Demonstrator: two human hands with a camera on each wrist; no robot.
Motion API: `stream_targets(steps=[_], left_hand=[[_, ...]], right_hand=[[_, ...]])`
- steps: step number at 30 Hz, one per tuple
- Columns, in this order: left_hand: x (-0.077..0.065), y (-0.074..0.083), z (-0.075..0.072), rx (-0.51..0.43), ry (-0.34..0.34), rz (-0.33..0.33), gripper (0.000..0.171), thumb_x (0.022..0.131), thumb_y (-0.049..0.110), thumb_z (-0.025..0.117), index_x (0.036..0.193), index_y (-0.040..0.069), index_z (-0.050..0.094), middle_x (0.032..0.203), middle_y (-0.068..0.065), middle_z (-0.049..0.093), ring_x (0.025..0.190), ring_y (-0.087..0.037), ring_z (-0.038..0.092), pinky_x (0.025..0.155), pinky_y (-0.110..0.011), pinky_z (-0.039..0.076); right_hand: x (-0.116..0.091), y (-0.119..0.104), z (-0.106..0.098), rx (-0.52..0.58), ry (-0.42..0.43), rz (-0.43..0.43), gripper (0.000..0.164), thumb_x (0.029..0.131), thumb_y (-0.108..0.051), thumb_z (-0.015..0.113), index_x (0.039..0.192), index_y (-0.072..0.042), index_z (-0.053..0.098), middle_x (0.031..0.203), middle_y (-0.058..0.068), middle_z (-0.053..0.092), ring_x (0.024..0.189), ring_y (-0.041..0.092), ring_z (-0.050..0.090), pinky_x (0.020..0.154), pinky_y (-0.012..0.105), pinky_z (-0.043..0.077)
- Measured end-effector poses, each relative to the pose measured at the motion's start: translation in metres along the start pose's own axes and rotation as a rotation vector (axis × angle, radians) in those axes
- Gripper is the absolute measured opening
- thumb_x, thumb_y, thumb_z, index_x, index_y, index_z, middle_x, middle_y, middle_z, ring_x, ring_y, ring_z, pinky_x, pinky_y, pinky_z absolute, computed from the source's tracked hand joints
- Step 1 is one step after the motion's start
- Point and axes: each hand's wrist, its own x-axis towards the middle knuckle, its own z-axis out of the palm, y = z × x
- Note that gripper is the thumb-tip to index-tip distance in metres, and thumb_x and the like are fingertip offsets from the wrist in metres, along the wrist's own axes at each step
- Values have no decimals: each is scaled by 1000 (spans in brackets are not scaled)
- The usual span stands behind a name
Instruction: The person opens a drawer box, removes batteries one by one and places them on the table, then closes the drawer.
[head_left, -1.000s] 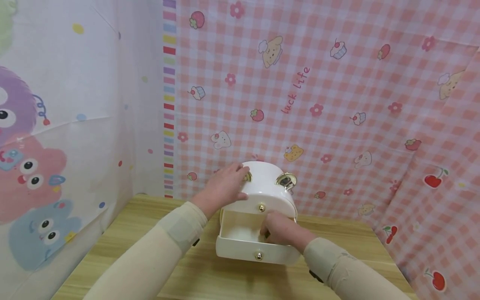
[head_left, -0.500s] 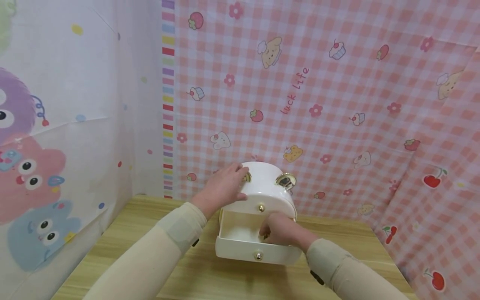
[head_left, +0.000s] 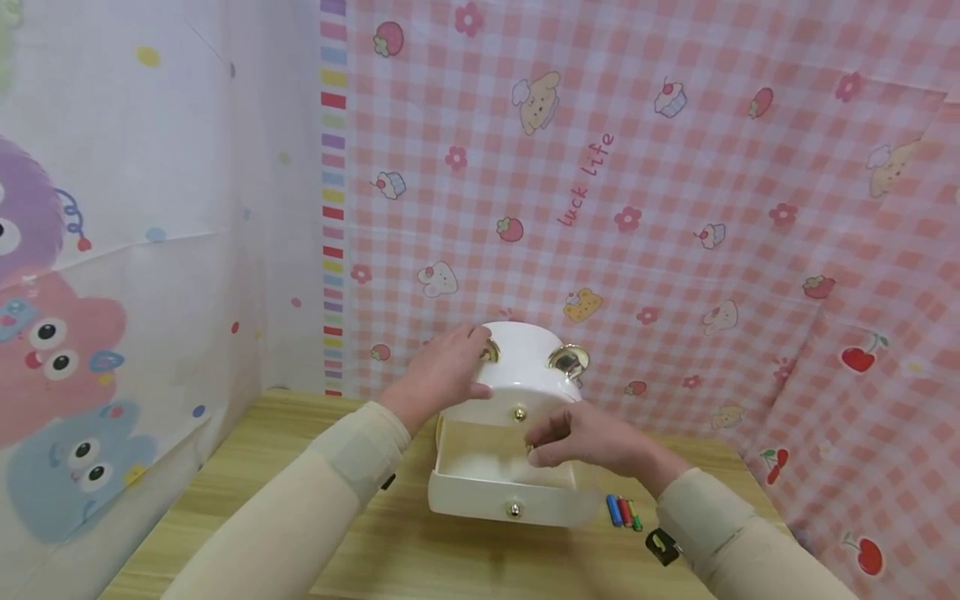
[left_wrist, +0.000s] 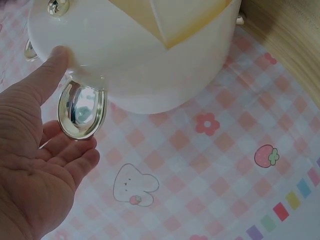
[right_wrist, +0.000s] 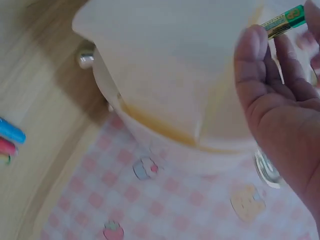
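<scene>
- pink checked cloth (head_left: pixel 592 167): backdrop behind everything, hangs w/ soft creases.
- wood-grain table (head_left: pixel 450 567): carries the box + loose pcs.
- white box (head_left: pixel 521 358): back of table, upright, rounded top, glossy. Looks like hard plastic, prob. light, so could skid or tip if tugged; hold by the body, smooth shell may be slippery.
- lower drawer (head_left: pixel 480 496): part of white box, pulled out, tray side up. Stiff-looking, prob. slides easily; best grip = its knob or front lip.
- L hand (head_left: pixel 442 375): on white box at its L side, thumb on front face, fingers bent round behind the L gold ear (left_wrist: pixel 82 112); loosely clamped.
- R hand (head_left: pixel 592 437): above lower drawer, thumb + fingertips pinched on a green-gold cylinder (right_wrist: pixel 284 22).
- R gold ear (head_left: pixel 572 361): nothing on it; shiny, thin-looking, poss. fragile, so avoid as handle.
- blue cylinder (head_left: pixel 614 510), red cylinder (head_left: pixel 625 511), green-yellow cylinder (head_left: pixel 635 515): on table, side by side just R of lower drawer.
- green-gold cylinder: in R hand, over lower drawer. Battery-like; prob. rigid, fairly light, smooth, may roll; pinch mid-body.
- gold knobs, upper (head_left: pixel 521 413) and lower (head_left: pixel 514 509): one per front, untouched.
</scene>
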Motion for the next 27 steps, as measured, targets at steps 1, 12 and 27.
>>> stream_targets(steps=[1, 12, 27], left_hand=[[0, 0, 0, 0, -2, 1, 82, 86, 38, 91, 150, 6, 50, 145, -14, 62, 135, -31, 62, 114, -45, 55], [0, -1, -2, -6, -8, 8, 85, 87, 39, 91, 155, 8, 50, 153, -13, 59, 139, -33, 60, 117, -48, 53], [1, -4, 1, -99, -30, 5, 80, 87, 36, 91, 157, 19, 54, 156, -14, 54, 133, -34, 62, 111, -50, 57]], right_hand=[[-4, -1, -4, -1, 10, -1, 42, 94, -29, 84, 125, -3, 75, 118, 6, 79, 107, 16, 73, 96, 31, 60], [-52, -9, -64, -146, 238, -10, 52, 92, -34, 86, 134, -7, 72, 125, 9, 78, 112, 20, 73, 93, 31, 62], [-96, 22, -116, -638, 403, -78, 69, 90, -16, 86, 149, 1, 55, 132, 21, 74, 110, 30, 73, 91, 45, 64]])
